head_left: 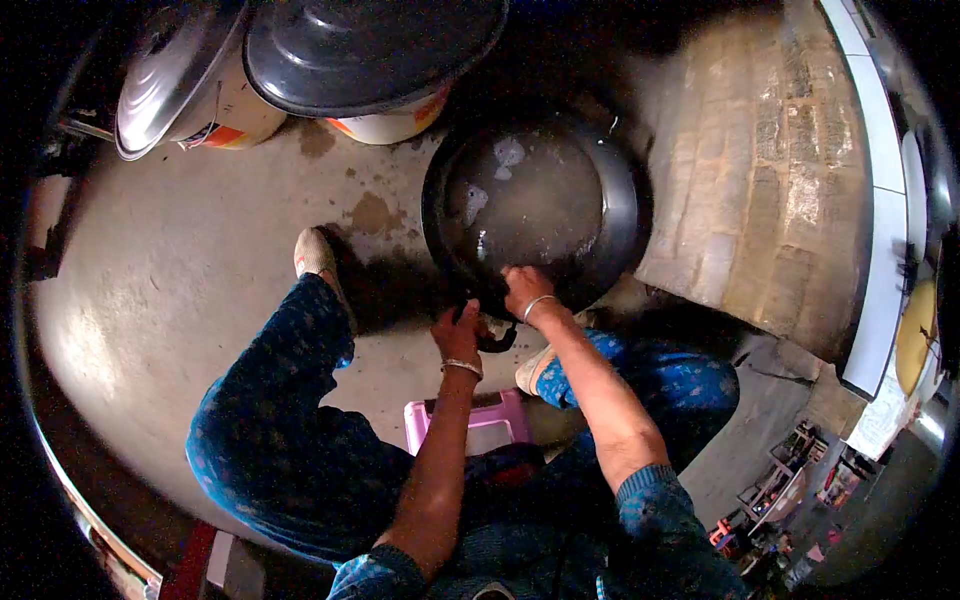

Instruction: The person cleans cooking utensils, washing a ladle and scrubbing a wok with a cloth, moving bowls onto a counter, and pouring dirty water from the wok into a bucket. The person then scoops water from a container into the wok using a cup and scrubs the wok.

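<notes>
A round black basin [628, 195] with cloudy water and patches of foam stands on the floor in front of me. My right hand [528, 291], with a bracelet at the wrist, is at the basin's near rim, its fingers closed; what they hold is too dark to make out. Just outside the rim, my left hand [458, 337] has its fingers wrapped round a dark item with a curved black loop [498, 343], whose kind I cannot tell. Both hands are close together, above the gap between my shoes.
Two lidded buckets, one with a dark lid [375, 50] and one with a shiny lid [170, 85], stand at the back left. A tiled block [760, 180] borders the basin on the right. Under my arms is a pink-framed stool [513, 415]. Wet stains [375, 213] mark the floor.
</notes>
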Demonstrator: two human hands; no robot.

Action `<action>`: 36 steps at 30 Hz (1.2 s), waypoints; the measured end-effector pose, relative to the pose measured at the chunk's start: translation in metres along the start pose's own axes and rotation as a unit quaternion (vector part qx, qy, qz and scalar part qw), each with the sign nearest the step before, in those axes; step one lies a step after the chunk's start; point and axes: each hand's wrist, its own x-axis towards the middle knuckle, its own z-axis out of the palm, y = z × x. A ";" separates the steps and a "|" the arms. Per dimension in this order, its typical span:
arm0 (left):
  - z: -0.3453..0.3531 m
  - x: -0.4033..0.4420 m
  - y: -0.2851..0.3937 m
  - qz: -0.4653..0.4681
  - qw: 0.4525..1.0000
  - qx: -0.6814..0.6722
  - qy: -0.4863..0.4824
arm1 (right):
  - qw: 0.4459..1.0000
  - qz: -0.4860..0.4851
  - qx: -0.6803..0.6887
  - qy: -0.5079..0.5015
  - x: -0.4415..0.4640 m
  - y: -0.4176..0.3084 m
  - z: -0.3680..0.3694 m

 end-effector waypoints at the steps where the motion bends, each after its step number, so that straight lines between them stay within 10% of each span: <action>1: -0.001 0.002 0.002 0.007 1.000 -0.004 0.003 | 1.000 -0.019 0.004 0.020 -0.002 -0.006 0.001; 5: -0.014 0.016 0.010 -0.010 1.000 0.020 -0.006 | 0.979 -0.050 0.166 0.106 0.009 -0.002 -0.006; 10: -0.021 0.031 0.018 0.008 0.997 0.075 0.000 | 0.786 0.000 0.606 0.121 0.013 0.032 -0.037; 15: -0.026 0.034 0.015 0.032 0.993 0.115 -0.001 | 0.782 0.067 0.563 0.259 0.026 0.067 -0.063; 17: -0.027 0.036 0.014 0.040 0.991 0.126 -0.010 | 0.690 -0.169 0.608 0.355 0.065 0.109 -0.038; 19: -0.017 0.027 0.022 0.015 0.997 0.069 0.038 | 0.809 -0.083 0.398 0.425 0.074 0.117 -0.046; 26: -0.025 0.034 0.012 0.047 0.989 0.126 0.063 | 0.866 -0.001 0.027 0.500 0.084 0.070 -0.112; 31: -0.021 0.026 0.025 0.027 0.998 0.044 -0.045 | 0.820 0.050 0.299 0.485 0.145 0.058 -0.108; 32: -0.022 0.027 0.024 0.028 0.998 0.046 -0.042 | 0.694 -0.027 0.527 0.490 0.186 0.070 -0.089; 36: -0.020 0.027 0.026 0.013 0.996 0.093 0.002 | 0.743 0.080 0.381 0.545 0.189 0.002 -0.098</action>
